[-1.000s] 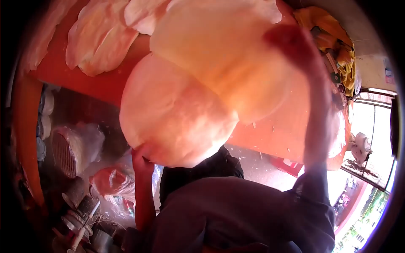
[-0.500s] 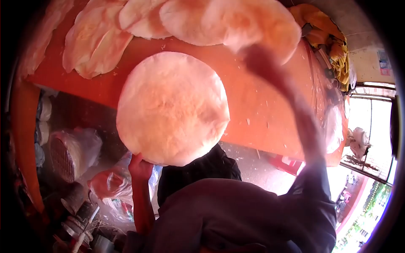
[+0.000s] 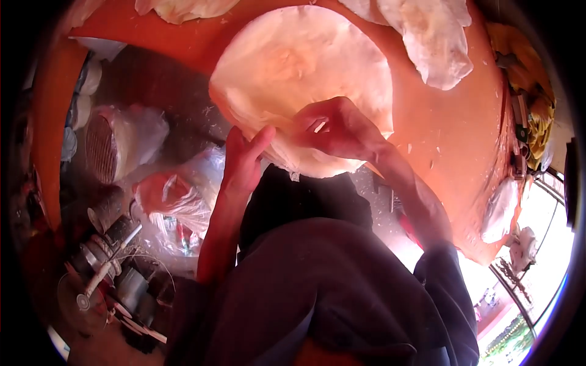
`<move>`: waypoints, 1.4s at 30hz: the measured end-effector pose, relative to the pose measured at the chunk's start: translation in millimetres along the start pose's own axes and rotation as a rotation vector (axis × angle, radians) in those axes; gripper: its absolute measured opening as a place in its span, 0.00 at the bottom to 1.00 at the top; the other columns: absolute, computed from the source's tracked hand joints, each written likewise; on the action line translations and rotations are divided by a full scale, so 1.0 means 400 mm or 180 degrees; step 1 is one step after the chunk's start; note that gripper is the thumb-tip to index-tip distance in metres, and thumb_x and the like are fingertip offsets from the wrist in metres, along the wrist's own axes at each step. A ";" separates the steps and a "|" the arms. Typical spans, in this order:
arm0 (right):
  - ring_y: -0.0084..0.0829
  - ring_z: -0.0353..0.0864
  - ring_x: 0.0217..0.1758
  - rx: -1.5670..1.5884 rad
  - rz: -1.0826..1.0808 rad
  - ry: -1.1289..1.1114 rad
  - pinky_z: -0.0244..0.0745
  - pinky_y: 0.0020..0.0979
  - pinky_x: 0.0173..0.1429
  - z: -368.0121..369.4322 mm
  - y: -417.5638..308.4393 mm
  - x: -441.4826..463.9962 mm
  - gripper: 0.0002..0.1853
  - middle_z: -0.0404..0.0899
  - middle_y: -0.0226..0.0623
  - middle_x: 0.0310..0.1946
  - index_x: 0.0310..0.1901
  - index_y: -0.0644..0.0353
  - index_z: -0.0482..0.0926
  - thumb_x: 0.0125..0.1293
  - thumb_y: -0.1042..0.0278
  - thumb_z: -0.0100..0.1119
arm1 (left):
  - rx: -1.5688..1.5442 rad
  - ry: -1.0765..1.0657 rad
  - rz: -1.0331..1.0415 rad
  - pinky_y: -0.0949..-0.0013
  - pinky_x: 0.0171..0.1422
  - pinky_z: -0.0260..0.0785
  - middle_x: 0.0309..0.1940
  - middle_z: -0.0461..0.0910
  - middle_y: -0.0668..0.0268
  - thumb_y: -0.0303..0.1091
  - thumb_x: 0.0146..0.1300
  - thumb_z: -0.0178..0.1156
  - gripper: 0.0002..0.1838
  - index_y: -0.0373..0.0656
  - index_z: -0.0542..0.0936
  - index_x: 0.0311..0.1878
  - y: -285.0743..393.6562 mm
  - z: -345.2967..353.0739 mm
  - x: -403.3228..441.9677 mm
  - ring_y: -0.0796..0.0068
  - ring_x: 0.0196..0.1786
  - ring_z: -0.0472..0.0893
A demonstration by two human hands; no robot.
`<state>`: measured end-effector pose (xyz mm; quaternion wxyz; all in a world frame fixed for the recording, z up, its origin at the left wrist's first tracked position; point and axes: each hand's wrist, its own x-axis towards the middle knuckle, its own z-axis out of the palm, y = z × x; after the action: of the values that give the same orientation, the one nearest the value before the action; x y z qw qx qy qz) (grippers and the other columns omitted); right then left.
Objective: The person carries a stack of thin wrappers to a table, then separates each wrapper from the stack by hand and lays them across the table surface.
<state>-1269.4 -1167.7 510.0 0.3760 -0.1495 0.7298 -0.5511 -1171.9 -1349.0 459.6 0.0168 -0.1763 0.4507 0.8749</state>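
A large, round, pale flexible sheet [image 3: 305,61] like thin flatbread extends over the near edge of the orange table, its lower edge drooping and uneven. At its lower left edge is my left hand [image 3: 244,160], thumb and fingers apart, the thumb overlapping the edge. Over the lower middle of the sheet, my right hand [image 3: 336,129] is closed in a pinch on its surface; the fingertips are partly hidden.
More pale sheets [image 3: 430,46] lie on the orange table [image 3: 448,131] at the back. Yellow cloth [image 3: 540,125] hangs at the right. Plastic bags [image 3: 177,198] stand below at the left, near metal parts and spools [image 3: 101,253].
My right hand has come from the back sheets to the round sheet and closed on it. My left hand's thumb and fingers have spread at its edge. The view has shifted.
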 end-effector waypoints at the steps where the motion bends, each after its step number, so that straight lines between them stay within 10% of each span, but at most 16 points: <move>1: 0.22 0.80 0.33 -0.0121 -0.0002 -0.0037 0.75 0.26 0.40 0.004 0.005 0.004 0.08 0.84 0.36 0.29 0.39 0.66 0.84 0.58 0.74 0.63 | 0.0120 -0.0047 -0.0091 0.66 0.65 0.65 0.59 0.74 0.60 0.32 0.63 0.64 0.31 0.33 0.65 0.67 0.002 -0.010 -0.001 0.72 0.61 0.74; 7: 0.21 0.80 0.40 -0.0274 0.0374 -0.0260 0.76 0.26 0.48 -0.009 0.005 0.019 0.06 0.84 0.31 0.31 0.36 0.61 0.85 0.58 0.70 0.69 | -0.0079 0.0201 -0.0131 0.66 0.66 0.65 0.61 0.73 0.59 0.33 0.63 0.63 0.32 0.33 0.64 0.67 -0.012 -0.011 -0.017 0.70 0.62 0.73; 12: 0.23 0.82 0.29 -0.0257 -0.0293 0.0302 0.76 0.27 0.34 -0.002 0.084 0.038 0.04 0.84 0.36 0.25 0.34 0.61 0.84 0.57 0.73 0.63 | 0.0033 0.0337 -0.0110 0.66 0.65 0.66 0.59 0.74 0.59 0.33 0.63 0.62 0.32 0.33 0.63 0.68 -0.020 -0.020 -0.027 0.69 0.61 0.75; 16: 0.48 0.80 0.25 -0.1875 -0.1256 0.1037 0.75 0.40 0.29 0.071 0.059 0.007 0.09 0.80 0.46 0.24 0.35 0.59 0.79 0.56 0.66 0.68 | -0.0311 0.0065 -0.0272 0.63 0.63 0.70 0.58 0.74 0.58 0.30 0.64 0.59 0.31 0.34 0.61 0.68 -0.017 -0.044 -0.024 0.67 0.59 0.76; 20: 0.48 0.80 0.30 -0.1222 -0.1656 0.0493 0.75 0.40 0.33 0.051 0.111 -0.015 0.14 0.80 0.45 0.28 0.37 0.61 0.80 0.54 0.64 0.72 | -0.0573 0.0022 -0.0291 0.61 0.63 0.73 0.59 0.73 0.57 0.30 0.65 0.58 0.31 0.34 0.60 0.69 -0.019 -0.045 -0.026 0.65 0.60 0.76; 22: 0.42 0.82 0.35 -0.1054 -0.0563 0.0289 0.77 0.35 0.39 0.013 0.081 -0.027 0.23 0.82 0.44 0.33 0.42 0.62 0.82 0.47 0.59 0.78 | -0.0639 -0.0032 -0.0274 0.61 0.63 0.73 0.60 0.73 0.57 0.31 0.65 0.59 0.31 0.34 0.60 0.69 -0.011 -0.035 -0.027 0.65 0.60 0.76; 26: 0.36 0.84 0.37 -0.1369 -0.1269 0.0167 0.79 0.33 0.43 0.011 0.069 -0.046 0.26 0.84 0.43 0.34 0.44 0.64 0.83 0.45 0.58 0.80 | -0.0462 -0.0174 -0.0225 0.61 0.63 0.72 0.62 0.72 0.57 0.32 0.66 0.60 0.32 0.34 0.60 0.69 -0.010 -0.027 -0.022 0.65 0.62 0.75; 32: 0.26 0.83 0.37 -0.0522 0.0422 -0.0242 0.77 0.29 0.41 -0.034 0.062 -0.036 0.15 0.86 0.38 0.34 0.43 0.60 0.86 0.54 0.65 0.74 | -0.0236 0.0061 -0.0147 0.63 0.64 0.70 0.60 0.74 0.58 0.32 0.64 0.63 0.33 0.34 0.61 0.68 -0.017 -0.016 -0.013 0.66 0.61 0.75; 42: 0.33 0.85 0.31 -0.0878 -0.0596 0.0337 0.78 0.32 0.35 0.018 0.128 -0.028 0.06 0.84 0.44 0.28 0.38 0.62 0.84 0.60 0.71 0.65 | -0.0054 0.0091 -0.0284 0.64 0.65 0.68 0.59 0.74 0.58 0.32 0.58 0.69 0.36 0.34 0.63 0.67 -0.018 -0.012 -0.025 0.67 0.61 0.75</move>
<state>-1246.9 -1147.8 466.6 0.2600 -0.2377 0.8002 -0.4854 -1159.6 -1347.2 454.8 0.0479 -0.2089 0.4352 0.8745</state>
